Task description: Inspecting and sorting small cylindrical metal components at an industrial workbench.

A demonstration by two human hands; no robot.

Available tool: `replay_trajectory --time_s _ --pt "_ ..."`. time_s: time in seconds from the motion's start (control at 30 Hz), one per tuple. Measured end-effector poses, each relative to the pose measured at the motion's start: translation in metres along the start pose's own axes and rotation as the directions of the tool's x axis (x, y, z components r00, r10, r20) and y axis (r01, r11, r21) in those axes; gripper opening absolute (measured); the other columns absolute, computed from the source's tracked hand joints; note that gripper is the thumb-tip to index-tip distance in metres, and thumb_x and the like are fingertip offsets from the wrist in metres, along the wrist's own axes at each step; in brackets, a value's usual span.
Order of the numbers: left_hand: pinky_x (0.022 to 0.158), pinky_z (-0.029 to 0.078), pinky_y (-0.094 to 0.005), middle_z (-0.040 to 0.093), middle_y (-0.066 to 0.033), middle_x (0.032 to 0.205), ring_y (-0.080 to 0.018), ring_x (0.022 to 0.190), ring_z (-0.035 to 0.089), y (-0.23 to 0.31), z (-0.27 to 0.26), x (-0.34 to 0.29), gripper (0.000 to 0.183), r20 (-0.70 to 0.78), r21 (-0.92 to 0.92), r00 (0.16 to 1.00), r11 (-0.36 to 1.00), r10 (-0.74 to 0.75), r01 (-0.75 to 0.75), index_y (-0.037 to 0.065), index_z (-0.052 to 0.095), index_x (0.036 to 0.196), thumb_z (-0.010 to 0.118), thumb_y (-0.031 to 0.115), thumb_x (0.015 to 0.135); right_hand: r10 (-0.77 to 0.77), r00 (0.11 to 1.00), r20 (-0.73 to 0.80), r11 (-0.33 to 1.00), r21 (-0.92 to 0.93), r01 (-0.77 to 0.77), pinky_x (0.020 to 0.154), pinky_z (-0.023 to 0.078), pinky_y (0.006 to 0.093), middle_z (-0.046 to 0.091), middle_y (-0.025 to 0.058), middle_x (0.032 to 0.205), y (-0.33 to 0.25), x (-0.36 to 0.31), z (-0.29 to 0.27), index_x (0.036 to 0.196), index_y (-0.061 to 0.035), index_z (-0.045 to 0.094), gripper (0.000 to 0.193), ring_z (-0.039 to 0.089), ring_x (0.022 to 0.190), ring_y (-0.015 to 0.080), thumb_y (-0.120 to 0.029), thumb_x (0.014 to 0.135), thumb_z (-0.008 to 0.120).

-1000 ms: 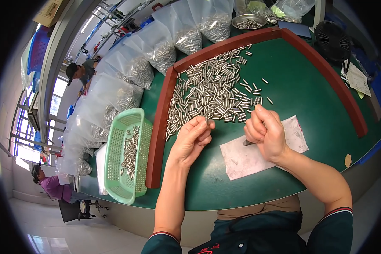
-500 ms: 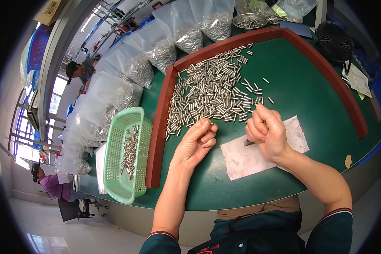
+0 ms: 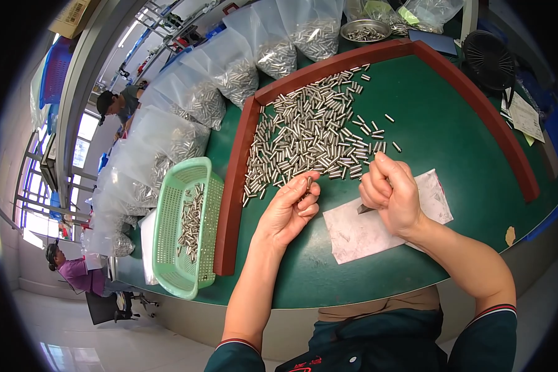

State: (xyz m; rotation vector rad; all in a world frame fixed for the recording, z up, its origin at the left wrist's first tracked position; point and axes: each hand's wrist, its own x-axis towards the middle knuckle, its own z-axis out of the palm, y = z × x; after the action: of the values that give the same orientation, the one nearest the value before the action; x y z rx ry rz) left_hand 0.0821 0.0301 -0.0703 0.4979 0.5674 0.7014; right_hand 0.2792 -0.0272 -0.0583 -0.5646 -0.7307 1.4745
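1. We locate the metal pin [image 3: 309, 182] at the tips of the left thumb and forefinger, pinched in a narrow grip.
2. We see the other fingers of the left hand [image 3: 289, 212] curled toward the palm; we cannot tell whether they hold more pins.
3. We find the right hand [image 3: 392, 197] closed in a fist around a dark grey piece [image 3: 364, 209], whose flat end projects from the fist toward the left fingers.
4. Beneath the right fingers we note a stained white sheet [image 3: 347, 239], lying slantwise on the green table [image 3: 477, 146].
5. Directly ahead of the left fingertips we have the pile of pins [image 3: 304, 133]; a few loose ones lie apart, ahead of the right fingers.
6. Left of the left fingers we see a red-brown rail [image 3: 234, 204] and, just beyond it, a green basket [image 3: 209, 217] partly filled with pins.
7. Farther out, past the rail, we find clear bags [image 3: 239, 74] of pins, a metal bowl [image 3: 367, 41] ahead, and a black fan [image 3: 488, 59] ahead and to the right.
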Motion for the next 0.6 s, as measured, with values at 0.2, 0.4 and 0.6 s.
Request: replay_trajectory --time_s 0.2,0.4,0.6 --pt "0.048 0.029 -0.0186 0.054 -0.0061 0.075 -0.0073 0.053 0.035 -0.004 0.019 0.000 0.030 -0.168 0.274 0.956 0.943 0.240 -0.189 0.003 0.053 0.082 0.045 0.031 0.091 0.006 1.000 -0.006 1.000 0.000 -0.006 0.038 0.015 0.0233 0.025 -0.0025 0.041 0.000 0.000 0.000 0.050 -0.0116 0.026 0.045 0.018 0.038 0.0061 -0.027 0.092 0.035" --pt "0.045 0.033 -0.0232 0.039 0.0001 0.049 -0.0066 0.045 0.038 -0.018 0.030 0.011 0.013 0.085 0.995 0.803 -0.002 0.590 -0.104 0.003 0.061 0.084 0.065 0.010 0.074 0.007 1.000 -0.008 1.000 -0.002 -0.007 0.038 0.015 0.0233 0.026 -0.0023 0.040 0.000 0.001 0.001 0.050 -0.0115 0.026 0.045 0.019 0.038 0.0061 -0.027 0.092 0.034" --pt "0.045 0.037 -0.0303 0.046 -0.0051 0.051 -0.0176 0.045 0.045 -0.023 0.030 0.015 0.011 0.246 0.946 0.802 -0.316 0.544 -0.075 0.002 0.058 0.081 0.063 0.009 0.075 -0.002 1.000 -0.006 1.000 -0.002 0.002 0.037 0.016 0.0231 0.026 -0.0022 0.040 -0.001 0.001 0.002 0.050 -0.0116 0.027 0.045 0.019 0.038 0.0060 -0.027 0.092 0.035"
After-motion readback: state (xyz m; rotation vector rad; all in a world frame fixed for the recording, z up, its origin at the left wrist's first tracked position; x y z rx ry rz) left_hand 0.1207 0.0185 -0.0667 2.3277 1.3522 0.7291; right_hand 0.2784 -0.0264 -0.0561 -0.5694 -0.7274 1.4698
